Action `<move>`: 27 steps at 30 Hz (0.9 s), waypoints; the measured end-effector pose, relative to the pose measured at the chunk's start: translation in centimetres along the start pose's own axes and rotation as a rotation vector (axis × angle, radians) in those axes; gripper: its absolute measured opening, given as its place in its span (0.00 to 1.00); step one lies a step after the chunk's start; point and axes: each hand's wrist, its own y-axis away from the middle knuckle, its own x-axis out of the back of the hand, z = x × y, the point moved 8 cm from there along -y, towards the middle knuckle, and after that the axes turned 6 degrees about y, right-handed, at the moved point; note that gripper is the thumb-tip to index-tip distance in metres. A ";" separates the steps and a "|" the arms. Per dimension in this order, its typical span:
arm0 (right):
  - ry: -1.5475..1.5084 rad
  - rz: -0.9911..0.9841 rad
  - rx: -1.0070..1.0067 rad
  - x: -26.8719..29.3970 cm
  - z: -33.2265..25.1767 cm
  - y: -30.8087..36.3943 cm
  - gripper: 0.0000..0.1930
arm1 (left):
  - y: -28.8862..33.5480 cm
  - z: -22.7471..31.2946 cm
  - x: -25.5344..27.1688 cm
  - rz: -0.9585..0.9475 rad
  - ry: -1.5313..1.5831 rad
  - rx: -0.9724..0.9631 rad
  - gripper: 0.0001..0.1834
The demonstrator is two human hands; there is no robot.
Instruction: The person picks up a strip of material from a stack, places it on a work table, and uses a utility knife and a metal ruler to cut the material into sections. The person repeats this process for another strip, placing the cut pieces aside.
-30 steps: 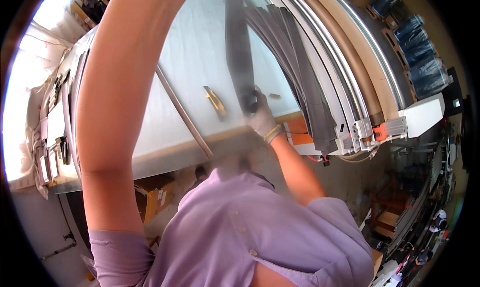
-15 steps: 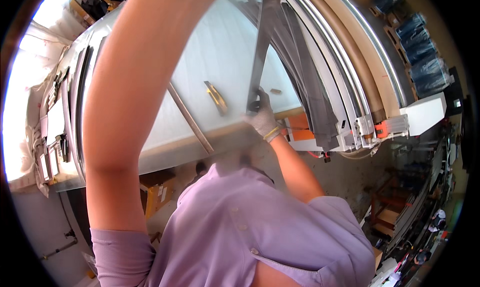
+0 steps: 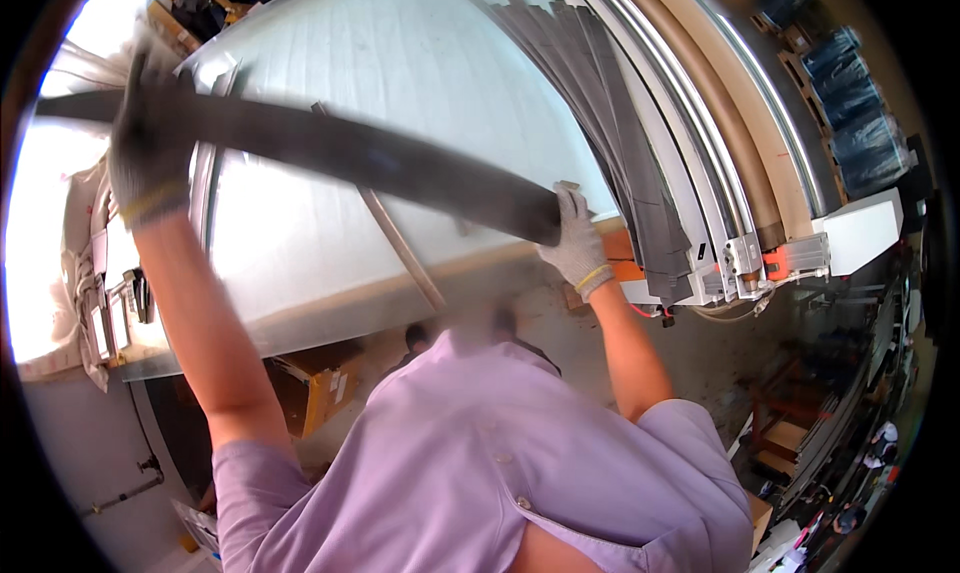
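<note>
A long, flat dark grey strip [image 3: 370, 163] is stretched over the table, slanting from the upper left down to the right and smeared by motion. My right hand [image 3: 580, 238], in a light knitted glove with a yellow cuff edge, is closed on its near right end. Further up the strip, at the far left, my left hand [image 3: 152, 153] grips it in the same kind of glove; its fingers are blurred. Beneath the strip lies the pale, smooth tabletop [image 3: 420, 48]. More dark grey strips [image 3: 625, 138] lie in a loose fanned bundle along the table's right side.
A narrow metal bar [image 3: 397, 243] lies on the table, partly under the strip. Metal rails and a brown roller [image 3: 690, 68] run along the right, ending in a white housing [image 3: 865, 235]. A cardboard box [image 3: 325, 388] stands below the near edge. Blue wrapped bundles [image 3: 868, 153] are far right.
The strip has swung from near upright to a long slant toward the left. My left hand has come down leftward with it; my right hand has shifted slightly right. The strip now covers the yellow utility knife.
</note>
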 end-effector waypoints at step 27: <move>0.685 0.415 0.526 9.1 -10.1 -2.9 0.36 | 21.8 -24.8 4.3 -0.748 -1.067 1.177 0.16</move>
